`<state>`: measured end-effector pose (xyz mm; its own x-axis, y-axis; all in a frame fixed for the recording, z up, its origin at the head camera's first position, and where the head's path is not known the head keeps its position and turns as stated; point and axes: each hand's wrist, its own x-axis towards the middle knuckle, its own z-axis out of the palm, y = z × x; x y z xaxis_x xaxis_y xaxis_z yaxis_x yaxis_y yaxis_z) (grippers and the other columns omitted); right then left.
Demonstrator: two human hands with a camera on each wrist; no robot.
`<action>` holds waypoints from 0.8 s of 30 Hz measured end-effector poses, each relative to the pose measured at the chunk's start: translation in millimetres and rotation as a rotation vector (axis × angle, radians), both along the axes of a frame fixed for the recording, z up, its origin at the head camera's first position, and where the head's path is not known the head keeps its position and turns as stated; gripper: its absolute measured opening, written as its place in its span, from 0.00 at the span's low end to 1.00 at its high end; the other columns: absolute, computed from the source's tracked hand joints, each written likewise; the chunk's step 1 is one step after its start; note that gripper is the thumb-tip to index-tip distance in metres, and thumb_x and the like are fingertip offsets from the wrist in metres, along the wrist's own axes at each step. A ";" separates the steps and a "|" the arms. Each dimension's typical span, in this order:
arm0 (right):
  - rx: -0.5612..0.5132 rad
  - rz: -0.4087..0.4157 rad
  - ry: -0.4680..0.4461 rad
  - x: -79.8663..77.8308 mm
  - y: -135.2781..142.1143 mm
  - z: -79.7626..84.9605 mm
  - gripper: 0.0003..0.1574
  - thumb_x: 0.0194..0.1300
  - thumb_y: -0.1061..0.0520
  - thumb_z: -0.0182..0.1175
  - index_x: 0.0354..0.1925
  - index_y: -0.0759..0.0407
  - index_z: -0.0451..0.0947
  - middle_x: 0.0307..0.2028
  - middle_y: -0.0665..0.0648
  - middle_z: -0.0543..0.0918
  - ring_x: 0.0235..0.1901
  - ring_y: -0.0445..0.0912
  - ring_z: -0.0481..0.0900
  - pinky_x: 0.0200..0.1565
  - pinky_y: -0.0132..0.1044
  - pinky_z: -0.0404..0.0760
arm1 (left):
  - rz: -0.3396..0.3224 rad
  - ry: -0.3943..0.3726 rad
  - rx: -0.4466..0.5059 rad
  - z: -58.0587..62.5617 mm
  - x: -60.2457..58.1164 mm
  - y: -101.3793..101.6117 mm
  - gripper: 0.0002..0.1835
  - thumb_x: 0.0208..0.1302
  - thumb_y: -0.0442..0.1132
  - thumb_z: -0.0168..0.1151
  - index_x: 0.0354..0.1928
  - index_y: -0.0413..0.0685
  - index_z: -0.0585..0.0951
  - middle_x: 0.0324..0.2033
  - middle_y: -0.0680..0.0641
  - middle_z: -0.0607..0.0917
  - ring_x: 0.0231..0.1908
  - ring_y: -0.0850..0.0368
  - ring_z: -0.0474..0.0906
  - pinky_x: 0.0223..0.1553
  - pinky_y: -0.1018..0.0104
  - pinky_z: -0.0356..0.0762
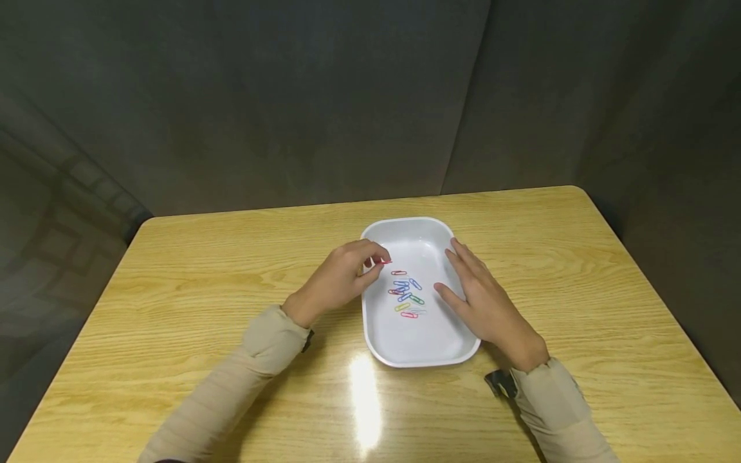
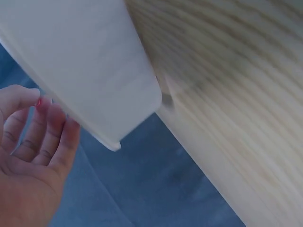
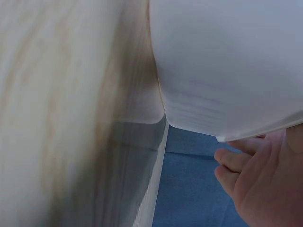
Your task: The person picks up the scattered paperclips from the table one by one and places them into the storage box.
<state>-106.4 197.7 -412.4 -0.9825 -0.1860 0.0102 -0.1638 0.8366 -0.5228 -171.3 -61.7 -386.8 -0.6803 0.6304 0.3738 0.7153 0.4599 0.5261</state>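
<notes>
My left hand (image 1: 346,273) pinches a red paper clip (image 1: 383,262) between thumb and fingertips, above the tray's left rim. A bit of that red clip (image 2: 39,101) also shows at the fingertips in the left wrist view. The white tray (image 1: 422,347) holds a loose cluster of paper clips: blue ones (image 1: 415,283), a green one (image 1: 417,299), a yellow one (image 1: 402,307), a pink one (image 1: 409,315) and a red one (image 1: 399,272). Some thin silvery pieces lie by the pink clip. Over the tray's right rim my right hand (image 1: 483,299) lies with fingers extended, holding nothing.
Under the tray is a wooden table (image 1: 231,257), with a bright glare patch near its front. A dark curtain (image 1: 289,103) hangs behind the far edge. Dark straps show at both wrists.
</notes>
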 end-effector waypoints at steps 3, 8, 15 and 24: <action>0.001 0.000 -0.004 0.2 -0.8 0.3 0.46 0.74 0.40 0.51 0.76 0.65 0.50 0.80 0.59 0.43 0.78 0.61 0.44 0.74 0.61 0.51 | -0.023 -0.013 -0.015 -0.2 2.7 3.7 0.07 0.65 0.29 0.62 0.42 0.44 0.83 0.36 0.49 0.86 0.37 0.58 0.79 0.39 0.62 0.82; 0.002 0.004 -0.002 0.3 -1.1 0.4 0.46 0.74 0.40 0.51 0.76 0.65 0.50 0.80 0.59 0.44 0.78 0.61 0.44 0.73 0.62 0.51 | -0.034 -0.023 -0.047 -2.6 5.6 8.8 0.07 0.64 0.30 0.63 0.42 0.45 0.83 0.35 0.50 0.85 0.36 0.59 0.79 0.39 0.67 0.80; -0.006 0.012 0.020 0.6 0.1 -0.8 0.46 0.74 0.41 0.52 0.76 0.66 0.51 0.79 0.61 0.45 0.77 0.62 0.45 0.73 0.63 0.52 | -0.053 -0.028 -0.070 -9.6 9.8 15.9 0.07 0.64 0.31 0.65 0.43 0.46 0.83 0.37 0.51 0.86 0.37 0.60 0.80 0.42 0.69 0.80; -0.006 0.016 0.029 1.2 0.1 -0.6 0.46 0.74 0.41 0.52 0.76 0.67 0.51 0.79 0.61 0.45 0.77 0.62 0.45 0.73 0.63 0.52 | -0.061 -0.004 -0.111 -18.6 15.1 21.5 0.06 0.65 0.32 0.65 0.42 0.48 0.83 0.36 0.53 0.86 0.37 0.61 0.80 0.43 0.69 0.79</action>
<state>-105.2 197.7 -413.0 -0.9787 -0.2012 0.0397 -0.1920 0.8309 -0.5223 -156.2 -40.1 -405.4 -0.6412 0.7077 0.2968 0.7414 0.4714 0.4776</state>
